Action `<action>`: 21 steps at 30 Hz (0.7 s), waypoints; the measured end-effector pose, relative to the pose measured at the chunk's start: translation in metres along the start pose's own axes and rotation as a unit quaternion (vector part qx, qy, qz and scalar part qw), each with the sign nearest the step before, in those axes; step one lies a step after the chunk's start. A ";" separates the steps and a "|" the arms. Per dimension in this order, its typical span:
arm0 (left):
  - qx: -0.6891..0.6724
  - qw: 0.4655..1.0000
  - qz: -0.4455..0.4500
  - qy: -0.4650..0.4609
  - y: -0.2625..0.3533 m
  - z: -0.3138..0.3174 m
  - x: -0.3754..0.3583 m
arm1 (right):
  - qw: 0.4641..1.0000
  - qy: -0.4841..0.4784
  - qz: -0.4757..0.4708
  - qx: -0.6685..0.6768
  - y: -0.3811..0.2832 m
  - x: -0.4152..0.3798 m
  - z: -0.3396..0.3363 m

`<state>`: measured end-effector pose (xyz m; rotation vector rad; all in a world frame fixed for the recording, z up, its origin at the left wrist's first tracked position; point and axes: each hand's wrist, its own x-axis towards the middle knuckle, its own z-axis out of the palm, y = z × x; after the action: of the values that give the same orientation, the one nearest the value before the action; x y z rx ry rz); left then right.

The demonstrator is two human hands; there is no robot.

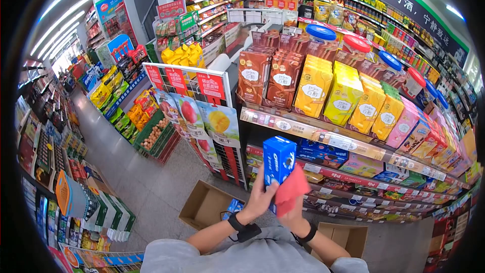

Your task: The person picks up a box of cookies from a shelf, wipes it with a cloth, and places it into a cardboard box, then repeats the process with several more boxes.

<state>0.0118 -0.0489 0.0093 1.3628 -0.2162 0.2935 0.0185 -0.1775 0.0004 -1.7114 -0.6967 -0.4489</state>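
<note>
My left hand (259,197) grips a blue Oreo box (279,157), its fingers wrapped round the lower left side. The box stands upright, tilted slightly, in front of the shelf unit. In my right hand (292,216) is a red cloth (293,190), which lies against the lower right of the box and hides part of it. On the shelf row behind, more blue boxes (322,155) sit under the price-label strip. Brown Pejoy boxes (284,78) and yellow Pejoy boxes (313,85) line the top shelf.
An open cardboard box (197,203) with a blue pack (234,207) in it sits on the floor at my left; another cardboard box (353,240) is at my right. A wire rack (230,91) of dried-fruit bags (221,121) adjoins the shelf. A green crate (161,139) holds eggs.
</note>
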 end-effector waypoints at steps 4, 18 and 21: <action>0.075 0.997 -0.008 -0.001 -0.008 0.003 -0.010 | 0.996 0.048 0.078 -0.003 -0.008 -0.007 0.008; -0.084 0.996 0.001 -0.028 -0.001 0.002 0.015 | 0.998 0.027 0.040 0.046 -0.015 0.008 0.001; -0.062 0.994 0.020 -0.084 -0.011 0.006 -0.001 | 0.996 0.076 0.049 0.010 -0.017 0.025 -0.010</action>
<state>0.0142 -0.0569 0.0000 1.2615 -0.3971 0.1956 0.0267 -0.1794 0.0311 -1.6648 -0.5030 -0.4953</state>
